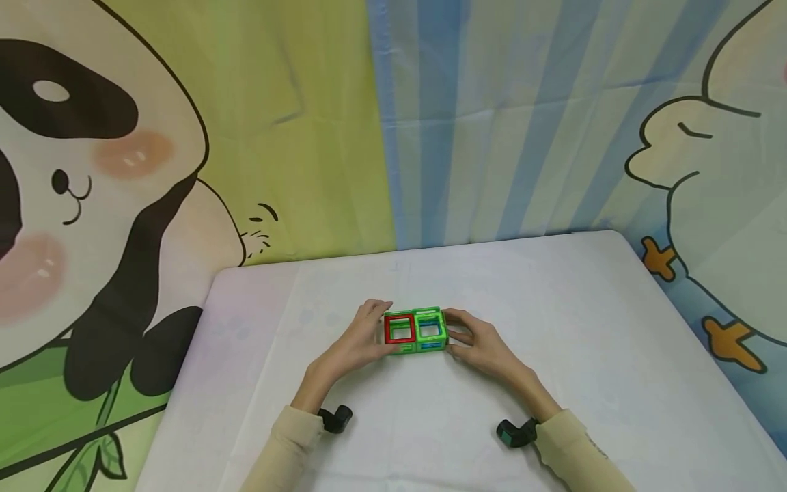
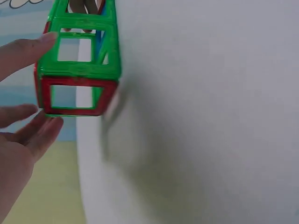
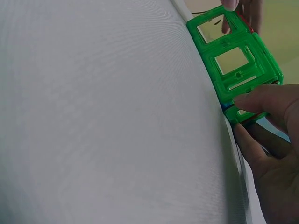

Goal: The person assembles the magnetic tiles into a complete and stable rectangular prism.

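Two joined cubes of magnetic tiles (image 1: 416,331) form a small box at the middle of the white table. Its frames are mostly green, with a red square tile (image 1: 387,331) on the left part and some blue inside. My left hand (image 1: 359,339) holds the left end, its thumb on a green tile (image 2: 84,69) and its fingers along the opposite side. At the right end, my right hand (image 1: 486,344) pinches the box between thumb and fingers, by a green tile (image 3: 212,46). Part of the far side is hidden.
The white tabletop (image 1: 430,424) extends around both hands. Behind it hang a panda-print cloth (image 1: 320,137) and a blue striped cloth (image 1: 486,137). Black wrist devices (image 1: 337,419) sit at both sleeve cuffs.
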`<action>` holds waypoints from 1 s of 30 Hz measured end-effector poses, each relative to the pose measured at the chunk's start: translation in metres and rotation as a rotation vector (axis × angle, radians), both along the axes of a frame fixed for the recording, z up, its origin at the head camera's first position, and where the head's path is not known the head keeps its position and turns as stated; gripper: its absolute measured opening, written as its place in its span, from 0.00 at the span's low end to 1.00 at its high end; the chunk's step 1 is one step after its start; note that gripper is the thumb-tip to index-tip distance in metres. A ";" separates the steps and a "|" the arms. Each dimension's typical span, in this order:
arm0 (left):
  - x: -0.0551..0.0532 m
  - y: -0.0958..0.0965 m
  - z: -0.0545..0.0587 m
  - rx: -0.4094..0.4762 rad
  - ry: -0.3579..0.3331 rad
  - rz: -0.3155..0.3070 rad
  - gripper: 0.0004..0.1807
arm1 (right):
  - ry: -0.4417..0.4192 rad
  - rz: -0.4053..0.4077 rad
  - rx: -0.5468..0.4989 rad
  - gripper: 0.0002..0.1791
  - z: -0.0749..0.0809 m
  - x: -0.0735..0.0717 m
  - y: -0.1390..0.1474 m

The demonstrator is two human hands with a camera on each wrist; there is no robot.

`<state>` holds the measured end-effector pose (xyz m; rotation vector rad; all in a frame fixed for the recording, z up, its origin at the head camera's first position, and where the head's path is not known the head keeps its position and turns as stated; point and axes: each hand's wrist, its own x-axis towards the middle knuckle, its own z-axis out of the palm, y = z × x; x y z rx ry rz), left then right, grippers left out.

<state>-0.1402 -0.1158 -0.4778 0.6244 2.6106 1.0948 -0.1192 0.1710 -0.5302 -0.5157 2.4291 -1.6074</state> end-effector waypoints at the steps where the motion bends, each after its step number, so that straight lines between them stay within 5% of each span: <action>1: -0.001 -0.002 -0.004 0.026 -0.032 0.017 0.48 | 0.002 -0.001 -0.002 0.39 0.000 0.000 0.000; 9: -0.002 -0.010 -0.032 0.166 -0.141 0.063 0.48 | 0.025 0.002 -0.011 0.39 -0.001 0.000 -0.002; 30: -0.003 -0.019 -0.037 0.202 -0.152 0.074 0.44 | 0.039 -0.002 -0.008 0.39 0.002 -0.003 -0.008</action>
